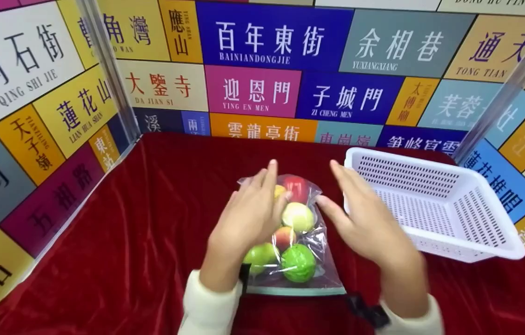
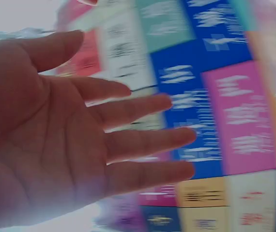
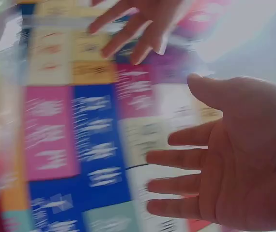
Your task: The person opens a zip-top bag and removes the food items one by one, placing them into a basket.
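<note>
A clear plastic bag (image 1: pixel 329 274) lies on the red cloth with several fruits and vegetables inside. Among them are a green cabbage-like ball (image 1: pixel 298 263), a pale round fruit (image 1: pixel 297 217) and a red one (image 1: pixel 295 187). My left hand (image 1: pixel 248 211) is above the bag's left side, hiding part of the contents; in the left wrist view its fingers are straight and the palm bare. To the right, my right hand (image 1: pixel 364 216) is raised between the bag and the white basket, fingers extended and holding nothing, as the right wrist view shows.
A white perforated plastic basket (image 1: pixel 471 249) stands at the right. Dark red velvet cloth (image 1: pixel 118 242) covers the table. Panels with colourful street-name signs (image 1: pixel 274 35) rise behind and at both sides, with metal posts (image 1: pixel 116 70) at the corners.
</note>
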